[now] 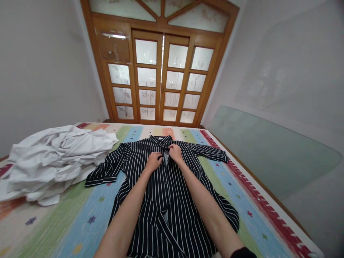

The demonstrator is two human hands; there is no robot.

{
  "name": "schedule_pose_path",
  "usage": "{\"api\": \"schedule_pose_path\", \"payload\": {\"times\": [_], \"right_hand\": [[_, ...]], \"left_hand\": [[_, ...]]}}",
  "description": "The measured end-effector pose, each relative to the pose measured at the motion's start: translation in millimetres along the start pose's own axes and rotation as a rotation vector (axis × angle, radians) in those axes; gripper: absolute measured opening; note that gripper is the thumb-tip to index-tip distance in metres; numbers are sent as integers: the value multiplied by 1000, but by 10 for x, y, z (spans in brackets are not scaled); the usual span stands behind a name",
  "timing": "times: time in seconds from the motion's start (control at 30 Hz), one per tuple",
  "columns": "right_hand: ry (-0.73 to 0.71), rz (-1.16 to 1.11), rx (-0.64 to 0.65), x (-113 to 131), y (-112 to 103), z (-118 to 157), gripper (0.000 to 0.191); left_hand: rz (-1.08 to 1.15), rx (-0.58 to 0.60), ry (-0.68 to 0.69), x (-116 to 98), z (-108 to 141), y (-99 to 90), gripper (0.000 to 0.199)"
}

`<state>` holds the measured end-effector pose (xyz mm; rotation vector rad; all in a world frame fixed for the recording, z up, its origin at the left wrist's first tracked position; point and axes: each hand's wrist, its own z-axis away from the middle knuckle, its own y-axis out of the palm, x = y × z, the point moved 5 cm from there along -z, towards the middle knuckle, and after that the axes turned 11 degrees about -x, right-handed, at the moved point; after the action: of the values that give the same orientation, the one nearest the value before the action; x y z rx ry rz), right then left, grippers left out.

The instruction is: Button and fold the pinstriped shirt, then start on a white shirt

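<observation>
A black shirt with white stripes (pixel 182 193) lies face up and spread out, its collar at the far end and both sleeves out to the sides. The front gapes near the upper chest, and a loose striped strip hangs over the lower front. My left hand (pixel 153 161) has its fingers curled on the left edge of the gap. Against the right edge, a little higher, my right hand (pixel 175 153) pinches the placket. The fingertips of both hands are partly hidden, so any button between them cannot be made out.
Under the shirt is a bed with a colourful striped cover (pixel 104 204). A heap of white cloth (pixel 59 157) lies to the left, close to the left sleeve. Walls stand on both sides, with wooden glazed doors (pixel 161 79) beyond the far edge.
</observation>
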<state>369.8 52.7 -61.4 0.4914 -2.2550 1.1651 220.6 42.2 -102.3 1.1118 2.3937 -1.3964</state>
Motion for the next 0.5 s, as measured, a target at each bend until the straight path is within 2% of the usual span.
{"api": "schedule_pose_path", "payload": {"times": [0.1, 0.2, 0.37, 0.5], "right_hand": [[-20, -40, 3, -8, -27, -129, 30], [-23, -67, 35, -12, 15, -188, 28], [-7, -76, 155, -33, 212, -91, 8], [18, -88, 246, -74, 328, 21, 17]], "left_hand": [[10, 4, -5, 9, 1, 11, 22], [21, 6, -10, 14, 1, 14, 21], [36, 0, -18, 13, 4, -6, 17], [52, -6, -36, 9, 5, -30, 12]]}}
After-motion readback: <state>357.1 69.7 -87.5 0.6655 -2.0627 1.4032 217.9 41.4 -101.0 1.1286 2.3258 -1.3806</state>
